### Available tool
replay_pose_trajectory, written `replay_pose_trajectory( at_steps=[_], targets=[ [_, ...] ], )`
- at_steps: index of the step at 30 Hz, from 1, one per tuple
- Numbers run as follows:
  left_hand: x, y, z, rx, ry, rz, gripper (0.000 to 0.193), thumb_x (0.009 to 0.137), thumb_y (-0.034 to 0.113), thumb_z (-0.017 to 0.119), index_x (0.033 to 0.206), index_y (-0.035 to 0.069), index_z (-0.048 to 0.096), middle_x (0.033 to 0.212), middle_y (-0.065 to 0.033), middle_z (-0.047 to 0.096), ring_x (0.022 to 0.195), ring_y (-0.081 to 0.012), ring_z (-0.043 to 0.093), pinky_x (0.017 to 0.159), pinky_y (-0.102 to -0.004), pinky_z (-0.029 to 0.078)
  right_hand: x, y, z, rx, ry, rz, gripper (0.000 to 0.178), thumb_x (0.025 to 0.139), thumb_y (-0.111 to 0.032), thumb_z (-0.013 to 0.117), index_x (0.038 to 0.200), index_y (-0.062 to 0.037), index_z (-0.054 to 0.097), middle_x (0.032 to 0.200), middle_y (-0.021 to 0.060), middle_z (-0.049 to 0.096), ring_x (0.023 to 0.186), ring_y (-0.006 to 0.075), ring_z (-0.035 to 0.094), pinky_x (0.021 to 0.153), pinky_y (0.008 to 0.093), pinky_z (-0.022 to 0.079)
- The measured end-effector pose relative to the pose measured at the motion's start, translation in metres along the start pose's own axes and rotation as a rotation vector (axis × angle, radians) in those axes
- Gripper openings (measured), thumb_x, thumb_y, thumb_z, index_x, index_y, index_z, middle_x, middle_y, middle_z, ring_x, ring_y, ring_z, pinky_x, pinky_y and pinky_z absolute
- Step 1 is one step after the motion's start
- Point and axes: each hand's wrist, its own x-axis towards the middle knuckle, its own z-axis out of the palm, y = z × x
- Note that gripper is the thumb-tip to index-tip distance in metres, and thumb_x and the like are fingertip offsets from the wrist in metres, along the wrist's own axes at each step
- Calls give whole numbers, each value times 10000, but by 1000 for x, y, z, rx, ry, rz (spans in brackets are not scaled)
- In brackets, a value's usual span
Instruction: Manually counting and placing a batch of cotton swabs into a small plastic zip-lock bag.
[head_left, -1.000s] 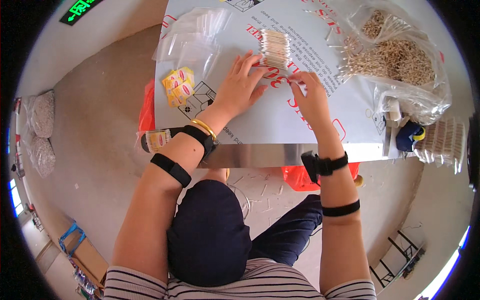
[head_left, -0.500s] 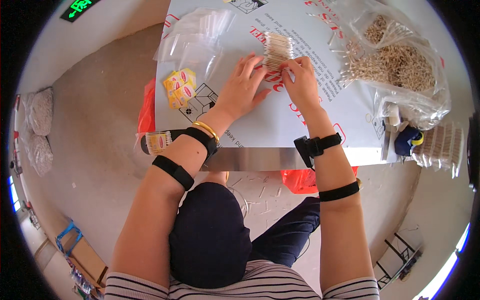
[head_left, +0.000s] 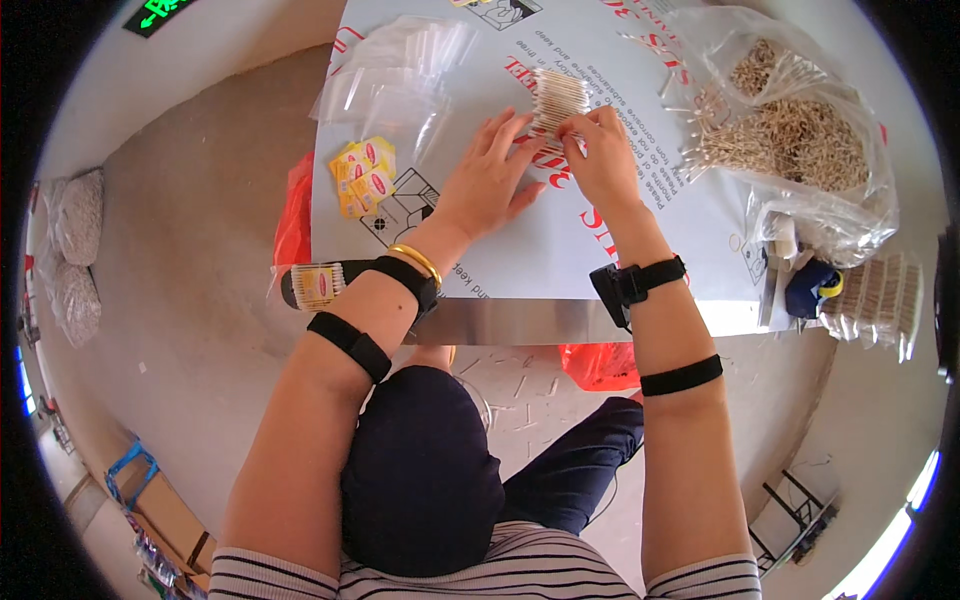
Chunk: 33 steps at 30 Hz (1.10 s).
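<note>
A neat row of cotton swabs [head_left: 562,95] lies on the film-covered table, their sticks running side to side. At the row's near left corner rests my left hand [head_left: 485,180], fingers spread and holding nothing, with its fingertips by the swab ends. My right hand [head_left: 606,160] pinches thumb and forefinger at the near right end of the row, on a cotton swab there; the fingers hide most of it. To the right, a clear plastic bag [head_left: 870,205] lies open with a large heap of loose cotton swabs [head_left: 810,130] spilling toward the middle.
Clear plastic sleeves [head_left: 395,75] are fanned out at the far left. Nearer lie several yellow printed cards [head_left: 364,175]. A filled swab packet [head_left: 318,286] sits at the left front corner. A tape dispenser [head_left: 815,287] and stacked packed swabs [head_left: 875,300] stand at the right edge.
Both hands stay at the near end of the swab row. My right fingertips have shifted slightly; the whole view has moved a little.
</note>
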Motion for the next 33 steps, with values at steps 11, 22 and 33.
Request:
replay_pose_trajectory(
  at_steps=[11,22,33],
  targets=[
    [-1,-1,0,8,-9,4,599,902,319,734,1413,85,526,1544,-142,371,1500,-375,292,1246,-520,267,10,0,0,34,18,-13,144,849,-104,679,949,-154,770,1049,95,601,1041,313,609,882,447,537],
    [-2,-2,1,-8,2,2,608,890,314,746,1407,80,528,1541,-148,374,1498,-374,295,1245,-523,263,15,-2,-1,37,18,19,136,861,-116,665,938,-156,770,1012,89,618,1027,310,612,891,444,537],
    [-2,-3,2,3,10,8,600,887,317,740,1395,70,535,1536,-156,381,1495,-373,300,1245,-517,263,18,0,0,-15,-7,-13,137,860,-121,660,921,-153,779,995,93,632,999,316,616,872,448,537]
  ],
)
